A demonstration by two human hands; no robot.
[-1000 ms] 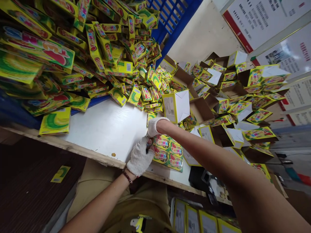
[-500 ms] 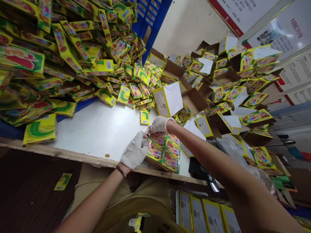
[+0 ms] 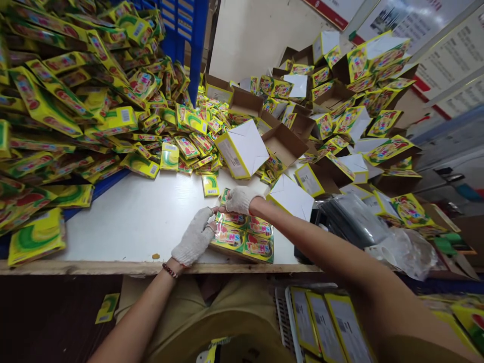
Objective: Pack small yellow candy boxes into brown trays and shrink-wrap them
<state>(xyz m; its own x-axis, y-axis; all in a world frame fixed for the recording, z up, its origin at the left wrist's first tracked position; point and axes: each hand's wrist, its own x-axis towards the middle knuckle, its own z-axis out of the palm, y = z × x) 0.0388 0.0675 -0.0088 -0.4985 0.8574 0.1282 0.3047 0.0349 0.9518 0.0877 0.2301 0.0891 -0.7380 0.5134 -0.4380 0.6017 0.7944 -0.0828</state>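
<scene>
A block of yellow-green packs (image 3: 247, 242) under clear film lies at the table's front edge. My left hand (image 3: 194, 237), in a white knit glove with bare fingertips, touches its left side, fingers closed near the upper left corner. Over the block's upper edge rests my right hand (image 3: 240, 199), gloved too, its fingers bent together. Fingertips of both hands nearly meet, and what lies between them is too small to make out. One small yellow pack (image 3: 210, 185) sits just beyond, and a white-and-yellow box (image 3: 242, 149) stands behind the hands.
Heaped yellow packs (image 3: 75, 91) fill the left beside a blue crate (image 3: 185, 35). Many open display boxes (image 3: 340, 116) are piled at the right. Clear plastic film (image 3: 408, 249) lies right of my right arm. Below the table edge, a white basket (image 3: 289, 322) holds yellow-edged boxes.
The view has turned and shifted, so the table and its items appear further left and more level. My hands remain at the block, with my right fingers slightly changed in position.
</scene>
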